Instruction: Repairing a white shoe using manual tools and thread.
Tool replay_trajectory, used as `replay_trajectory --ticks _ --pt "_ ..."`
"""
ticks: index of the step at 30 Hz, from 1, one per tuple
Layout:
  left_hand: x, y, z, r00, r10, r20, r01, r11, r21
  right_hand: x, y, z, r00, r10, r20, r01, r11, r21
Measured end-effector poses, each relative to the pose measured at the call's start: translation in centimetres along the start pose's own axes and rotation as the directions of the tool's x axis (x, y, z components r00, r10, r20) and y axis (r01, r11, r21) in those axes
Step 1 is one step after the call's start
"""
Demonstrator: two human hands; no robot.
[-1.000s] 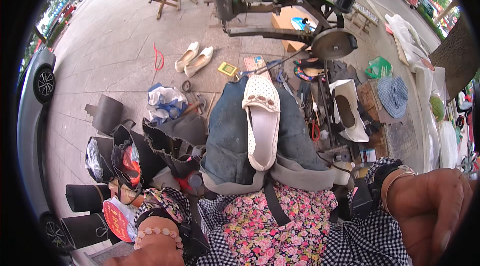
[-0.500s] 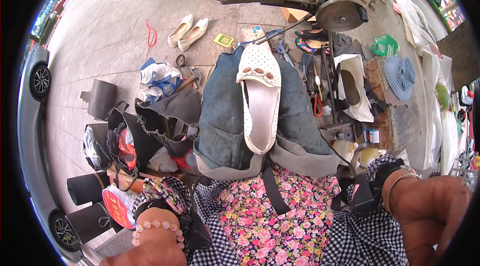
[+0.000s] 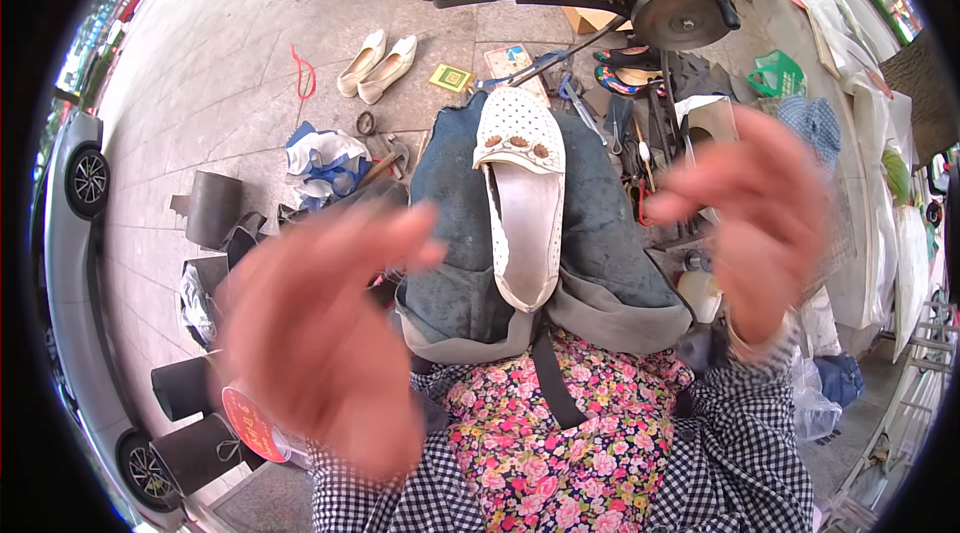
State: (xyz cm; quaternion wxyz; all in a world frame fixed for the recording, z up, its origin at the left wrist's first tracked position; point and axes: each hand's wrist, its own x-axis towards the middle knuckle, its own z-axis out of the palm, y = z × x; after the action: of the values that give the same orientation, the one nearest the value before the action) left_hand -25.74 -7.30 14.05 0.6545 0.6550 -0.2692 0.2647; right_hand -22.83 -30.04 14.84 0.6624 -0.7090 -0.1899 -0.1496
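A white slip-on shoe (image 3: 527,223) with a perforated toe and brown flower-like trim lies on my lap, toe away from me. Under it is a worn blue denim cloth (image 3: 450,243) with grey edging. My left hand (image 3: 325,333) hovers left of the shoe, smeared by motion, its fingers loosely bent and nothing seen in them. On the other side my right hand (image 3: 765,218) is raised, also blurred, with fingers apart and no object visible between them. Neither hand touches the shoe.
An iron sewing machine with a handwheel (image 3: 685,15) stands ahead. A pair of cream shoes (image 3: 375,68) sits on the paving. Hammer (image 3: 398,155), patterned shoes (image 3: 630,80), a green bag (image 3: 777,75) and dark leather rolls (image 3: 210,205) lie around; a car (image 3: 75,283) is at far left.
Both hands have come up from the lower corners toward the shoe, the left one covering the dark bags. The shoe stays in place on the cloth.
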Motion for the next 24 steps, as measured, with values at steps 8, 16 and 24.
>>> replay_trajectory --ticks 8,16,24 --pt "-1.8 -14.3 2.4 0.782 -0.619 0.074 0.472 0.665 0.578 0.2 12.8 2.1 0.839 0.457 0.294 -0.129 0.693 -0.709" --pt "-3.2 -16.8 2.4 0.779 -0.625 0.053 0.618 0.779 0.109 -1.1 12.9 1.8 0.926 0.308 0.217 -0.183 0.871 -0.456" --pt "-1.2 -16.5 3.4 0.692 -0.719 0.064 0.716 0.672 -0.188 -0.1 12.1 1.3 0.966 0.132 0.221 -0.005 0.867 -0.498"
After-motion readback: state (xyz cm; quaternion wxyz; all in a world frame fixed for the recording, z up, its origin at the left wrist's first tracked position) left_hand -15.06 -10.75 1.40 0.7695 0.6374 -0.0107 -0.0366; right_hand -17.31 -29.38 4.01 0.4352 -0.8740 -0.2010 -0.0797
